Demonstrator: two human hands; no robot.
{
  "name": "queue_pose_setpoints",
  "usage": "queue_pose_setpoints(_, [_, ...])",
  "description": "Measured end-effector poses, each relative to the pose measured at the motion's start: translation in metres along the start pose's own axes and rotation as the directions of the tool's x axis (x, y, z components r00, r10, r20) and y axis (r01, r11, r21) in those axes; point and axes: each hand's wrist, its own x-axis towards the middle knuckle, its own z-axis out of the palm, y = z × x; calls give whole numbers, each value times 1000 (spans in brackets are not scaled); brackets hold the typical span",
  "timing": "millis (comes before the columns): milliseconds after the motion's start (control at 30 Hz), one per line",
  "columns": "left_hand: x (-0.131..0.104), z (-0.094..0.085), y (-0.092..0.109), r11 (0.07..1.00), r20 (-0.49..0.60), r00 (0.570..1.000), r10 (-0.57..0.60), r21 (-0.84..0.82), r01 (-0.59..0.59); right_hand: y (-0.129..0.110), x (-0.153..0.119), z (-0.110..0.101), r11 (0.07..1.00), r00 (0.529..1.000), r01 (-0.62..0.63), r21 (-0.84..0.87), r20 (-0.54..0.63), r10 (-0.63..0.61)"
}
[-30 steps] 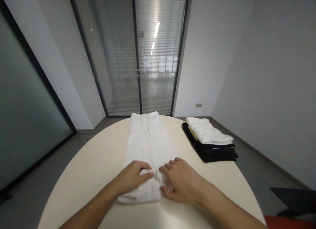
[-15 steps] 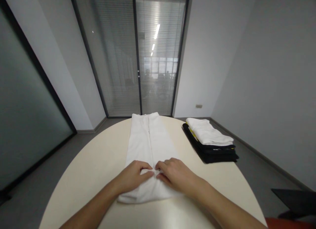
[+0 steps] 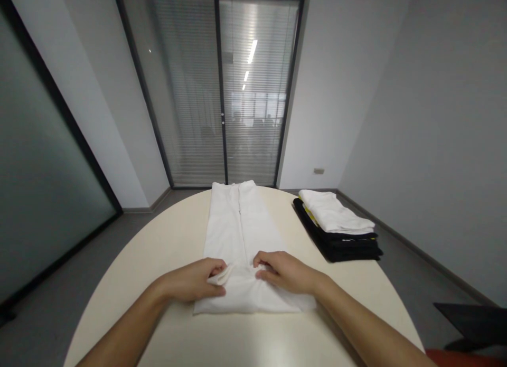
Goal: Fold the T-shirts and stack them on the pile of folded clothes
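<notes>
A white garment (image 3: 225, 227) lies lengthwise on the round table, its sides folded in so that their edges meet along a middle line. Its near end is turned up over itself into a wide flap. My left hand (image 3: 198, 280) is closed on the flap's left edge, with a bit of cloth showing between thumb and fingers. On the right of the flap, my right hand (image 3: 283, 272) pinches the cloth, fingers curled and thumb below. The cloth inside that grip is partly hidden.
At the table's right side sits a stack of folded black clothes (image 3: 348, 248) with a folded white one (image 3: 336, 211) on top and some yellow between. The pale round table (image 3: 158, 251) stands before a glazed door with blinds. A dark object and something red are at the lower right.
My left hand has moved left along the flap to its edge, and my right hand slightly right. The bunched cloth between them is spread flatter, and the near fold has shifted slightly away from me.
</notes>
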Motion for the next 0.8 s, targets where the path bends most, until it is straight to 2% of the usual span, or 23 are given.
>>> queue_pose_setpoints(133, [-3,-1,2,998,70,998,1,60,-6,0,-2,-5,992,996,13,122,91,-25])
queue_pose_setpoints(267, [-11,-3,9,1000,249,969,4,21,-10,1,-3,-1,958,964,-44,283,263,-34])
queue_pose_setpoints(333, [-12,1,13,1000,353,935,-22,13,19,1,-4,4,926,916,-118,359,399,-38])
queue_pose_setpoints(433, [-9,13,19,998,481,875,-61,32,52,-1,-6,13,894,810,-218,392,584,-59])
queue_pose_setpoints(500, [-8,18,21,999,532,846,-38,26,29,-4,-9,16,880,743,-252,401,663,-90])
queue_pose_setpoints(567, [-9,17,21,1000,536,844,21,-24,-10,-7,-12,14,865,718,-273,420,688,-107])
queue_pose_setpoints(600, [-11,14,21,998,519,853,56,-60,-29,-9,-13,10,859,729,-279,428,677,-100])
queue_pose_setpoints(667, [-14,6,21,987,443,888,123,-144,-65,-13,-16,-3,857,792,-273,438,607,-58])
queue_pose_setpoints(800, [-14,-7,19,916,165,965,202,-381,-127,-21,-15,-42,929,922,-156,334,388,16])
